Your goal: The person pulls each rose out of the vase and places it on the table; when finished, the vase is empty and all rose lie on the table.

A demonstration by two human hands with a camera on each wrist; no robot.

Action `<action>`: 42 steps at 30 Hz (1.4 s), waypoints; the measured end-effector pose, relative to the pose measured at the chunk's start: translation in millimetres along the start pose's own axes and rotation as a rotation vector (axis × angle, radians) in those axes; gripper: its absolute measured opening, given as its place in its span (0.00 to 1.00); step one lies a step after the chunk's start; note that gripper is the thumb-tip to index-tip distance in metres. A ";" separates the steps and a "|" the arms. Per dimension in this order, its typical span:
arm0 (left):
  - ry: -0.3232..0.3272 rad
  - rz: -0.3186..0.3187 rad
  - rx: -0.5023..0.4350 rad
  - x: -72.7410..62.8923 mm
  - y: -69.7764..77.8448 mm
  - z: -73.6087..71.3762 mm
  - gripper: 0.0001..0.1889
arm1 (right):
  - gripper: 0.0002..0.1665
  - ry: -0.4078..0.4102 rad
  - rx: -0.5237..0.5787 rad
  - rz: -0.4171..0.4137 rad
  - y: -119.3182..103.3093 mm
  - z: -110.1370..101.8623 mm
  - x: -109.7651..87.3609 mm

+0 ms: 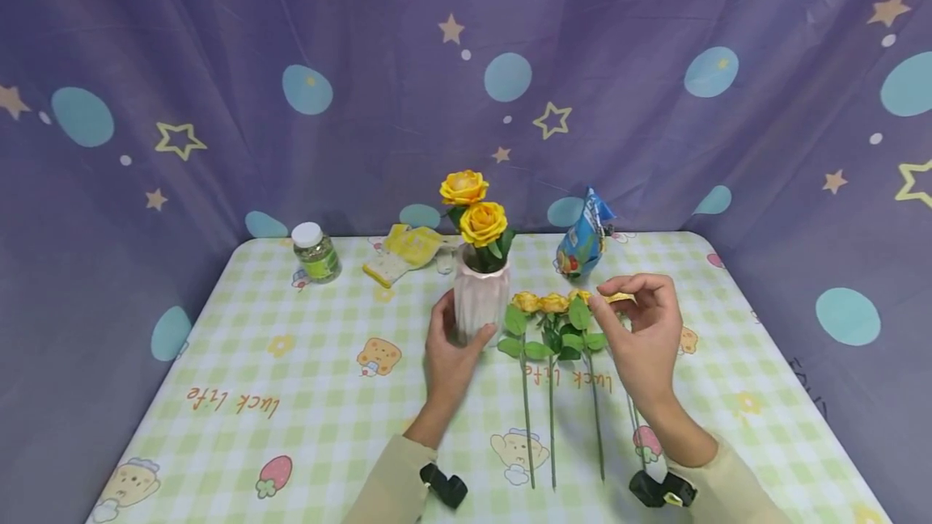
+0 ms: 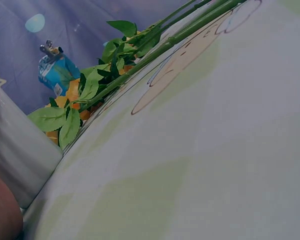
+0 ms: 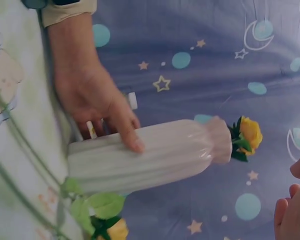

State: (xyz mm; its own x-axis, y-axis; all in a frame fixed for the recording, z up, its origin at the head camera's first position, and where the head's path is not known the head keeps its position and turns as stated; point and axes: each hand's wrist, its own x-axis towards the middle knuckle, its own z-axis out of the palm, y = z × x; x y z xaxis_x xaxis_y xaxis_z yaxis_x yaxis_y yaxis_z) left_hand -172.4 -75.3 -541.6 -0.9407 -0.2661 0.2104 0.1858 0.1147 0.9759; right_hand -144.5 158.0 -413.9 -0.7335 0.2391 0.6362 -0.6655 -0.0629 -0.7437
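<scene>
My left hand [image 1: 450, 362] grips a pale ribbed vase [image 1: 480, 302] low on its side, thumb across the front; the right wrist view shows this hold too. Two yellow artificial roses [image 1: 484, 223] stand in the vase, their blooms above its rim. To the right, several more yellow roses [image 1: 553, 302] lie side by side on the table, green stems towards me. My right hand [image 1: 648, 338] is over the rightmost of these, its fingers bent and thumb apart from them, with nothing between. It partly hides that rose's bloom and leaves.
A jar with a white lid [image 1: 316, 253] stands at the back left. Beside it lies a yellow and white glove-like cloth [image 1: 408, 249] behind the vase. A blue snack bag [image 1: 582, 237], clipped at its top, stands at the back right. A checked cloth [image 1: 313, 443] covers the table.
</scene>
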 end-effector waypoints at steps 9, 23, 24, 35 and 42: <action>-0.008 -0.027 0.007 -0.2 0.6 -1.1 0.45 | 0.17 -0.042 0.029 0.031 -12.0 18.8 17.0; -0.006 -0.031 -0.001 0.5 0.2 -1.5 0.44 | 0.29 -0.143 -0.041 0.243 -5.0 44.6 31.7; -0.009 -0.032 -0.005 0.6 -0.2 -1.4 0.45 | 0.30 -0.143 -0.048 0.251 -3.6 45.8 31.9; -0.016 -0.029 0.005 1.3 -0.3 -1.5 0.45 | 0.36 -0.129 -0.066 0.199 7.1 68.9 30.6; -0.020 -0.027 -0.002 1.1 -0.2 -1.3 0.45 | 0.40 -0.101 -0.115 0.146 14.3 85.0 26.3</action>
State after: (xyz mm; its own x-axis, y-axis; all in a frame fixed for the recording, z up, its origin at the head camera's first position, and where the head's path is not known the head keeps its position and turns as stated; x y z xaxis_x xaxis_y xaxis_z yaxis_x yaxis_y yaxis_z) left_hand -173.0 -76.9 -541.5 -0.9509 -0.2497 0.1829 0.1611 0.1056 0.9813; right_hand -185.0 81.0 -390.3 -0.8349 0.1368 0.5331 -0.5354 0.0227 -0.8443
